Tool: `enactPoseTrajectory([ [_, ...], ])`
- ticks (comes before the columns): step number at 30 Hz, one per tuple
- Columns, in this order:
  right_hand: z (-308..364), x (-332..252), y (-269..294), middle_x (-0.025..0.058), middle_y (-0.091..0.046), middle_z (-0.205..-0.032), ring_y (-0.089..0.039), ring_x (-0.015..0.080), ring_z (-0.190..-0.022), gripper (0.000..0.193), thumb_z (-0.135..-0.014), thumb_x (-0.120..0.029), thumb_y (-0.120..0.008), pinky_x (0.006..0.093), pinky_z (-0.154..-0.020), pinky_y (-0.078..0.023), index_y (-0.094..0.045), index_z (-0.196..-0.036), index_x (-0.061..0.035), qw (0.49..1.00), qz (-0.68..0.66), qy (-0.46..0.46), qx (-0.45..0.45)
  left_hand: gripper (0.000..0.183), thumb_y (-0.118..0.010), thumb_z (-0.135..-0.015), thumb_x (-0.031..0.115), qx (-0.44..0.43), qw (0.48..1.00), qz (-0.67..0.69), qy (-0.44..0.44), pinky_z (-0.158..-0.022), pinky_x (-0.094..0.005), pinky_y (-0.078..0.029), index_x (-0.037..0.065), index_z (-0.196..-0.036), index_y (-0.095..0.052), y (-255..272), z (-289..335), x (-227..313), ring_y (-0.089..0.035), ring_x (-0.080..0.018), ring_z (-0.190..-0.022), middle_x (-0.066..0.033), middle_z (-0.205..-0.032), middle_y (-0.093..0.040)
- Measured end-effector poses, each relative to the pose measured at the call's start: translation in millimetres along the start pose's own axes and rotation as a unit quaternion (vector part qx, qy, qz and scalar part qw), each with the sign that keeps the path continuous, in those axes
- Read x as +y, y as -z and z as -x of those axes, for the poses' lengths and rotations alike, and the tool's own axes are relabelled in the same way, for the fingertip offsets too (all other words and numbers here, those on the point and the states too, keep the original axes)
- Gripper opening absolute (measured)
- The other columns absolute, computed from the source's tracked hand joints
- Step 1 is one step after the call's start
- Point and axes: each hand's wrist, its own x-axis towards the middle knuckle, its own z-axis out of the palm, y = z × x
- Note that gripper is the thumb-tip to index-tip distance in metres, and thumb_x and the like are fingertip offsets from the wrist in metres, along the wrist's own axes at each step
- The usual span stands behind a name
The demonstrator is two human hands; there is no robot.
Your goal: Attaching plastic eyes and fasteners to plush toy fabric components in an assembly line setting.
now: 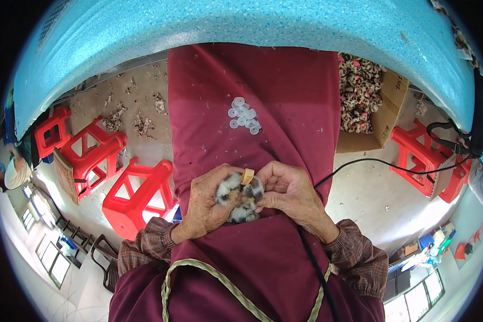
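My left hand (205,200) is closed round a small furry piece (242,214) in white, grey and black, over the dark red cloth (209,107) on my lap. My right hand (291,194) pinches the same piece from the other side, thumb and fingers pressed together at its edge. A tan band or tab (247,176) stands at its top, between the two hands. Whether it belongs to the piece or sits on a finger, I cannot tell. Farther up the cloth lies a loose pile of translucent white plastic discs (244,115) with small centres.
Right of the cloth stands a cardboard box (393,110) full of small brown, white and pink pieces (359,96). Red plastic stools (139,198) stand on both sides. A black cord (381,160) crosses on the right. Scraps (143,124) litter the floor. A speckled blue surface (241,24) arches ahead.
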Motion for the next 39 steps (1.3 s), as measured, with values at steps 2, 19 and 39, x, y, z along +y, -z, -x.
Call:
enactPoseTrajectory([
  [2,-1.2,0.2,0.8,0.0076,-0.061,-0.089,-0.061,0.0121,-0.077,0.025,-0.079,-0.007,-0.071,0.0236,-0.068,-0.052,-0.053,-0.096,0.0019,1.000,0.000,0.001,-0.002,0.027,-0.065,-0.073,0.003,0.005,1.000,-0.004,-0.006,-0.068,-0.0300,-0.049,0.001,-0.100,-0.059,-0.4,0.3,1.1,-0.063,-0.0235,-0.077,-0.0113,-0.086,-0.061],
  [19,-32.5,-5.4,8.9,0.0042,-0.059,-0.084,-0.058,0.0083,-0.075,0.016,-0.081,-0.001,-0.067,0.0202,-0.070,-0.048,-0.051,-0.083,-0.0033,0.978,0.064,0.164,0.113,0.049,-0.071,-0.082,0.021,-0.169,0.788,0.544,0.233,-0.087,-0.0312,-0.049,0.002,-0.122,-0.050,3.1,-12.5,2.3,-0.060,-0.0145,-0.098,-0.0053,-0.109,-0.062],
  [39,-12.3,-15.1,20.7,0.0021,-0.063,-0.081,-0.058,0.0064,-0.075,0.015,-0.088,-0.012,-0.062,0.0205,-0.068,-0.048,-0.062,-0.093,0.0025,0.984,0.140,0.079,0.071,0.029,-0.060,-0.089,0.015,-0.073,0.754,0.562,0.332,-0.088,-0.0354,-0.050,0.002,-0.114,-0.057,-3.8,-10.1,-11.6,-0.062,-0.0180,-0.097,-0.0068,-0.105,-0.064],
])
